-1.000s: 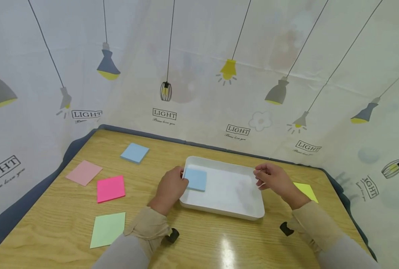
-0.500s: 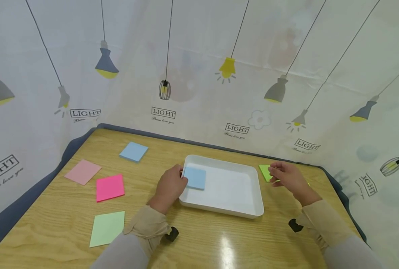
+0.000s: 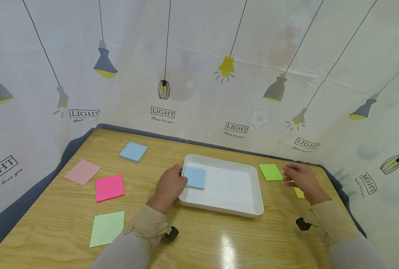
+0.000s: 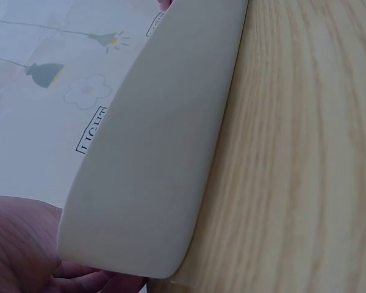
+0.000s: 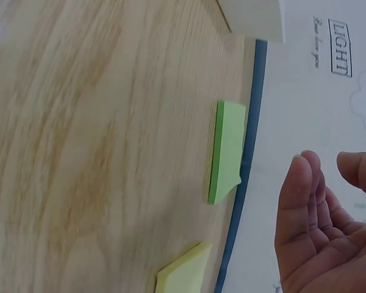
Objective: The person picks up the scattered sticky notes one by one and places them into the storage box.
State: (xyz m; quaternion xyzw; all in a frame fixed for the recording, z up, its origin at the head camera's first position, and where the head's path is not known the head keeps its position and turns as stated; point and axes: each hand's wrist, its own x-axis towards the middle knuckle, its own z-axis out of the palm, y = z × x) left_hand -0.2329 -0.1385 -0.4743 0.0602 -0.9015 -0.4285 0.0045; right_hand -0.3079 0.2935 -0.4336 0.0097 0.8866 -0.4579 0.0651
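My left hand (image 3: 169,185) grips the left rim of a white tray (image 3: 233,190), thumb over the rim and fingers on the outside. The left wrist view shows the tray's long outer wall (image 4: 152,146) beside the palm. Inside the tray, at its left end, lies a blue sticky note pad (image 3: 195,178). My right hand (image 3: 301,179) hovers over the table's right side, its fingers loosely bent and holding nothing. Just left of it lies a bright green sticky note pad (image 3: 270,172). Partly hidden under that hand is a yellow sticky note pad (image 3: 299,192).
Left of the tray lie a second blue pad (image 3: 133,151), a pale pink pad (image 3: 83,172), a hot pink pad (image 3: 110,188) and a pale green pad (image 3: 107,228). A lamp-printed curtain (image 3: 202,93) stands behind the wooden table (image 3: 199,246).
My right hand has moved from the tray's right rim rightward, past the bright green pad, which is now uncovered. The yellow pad has become mostly covered. My left hand stays at the tray.
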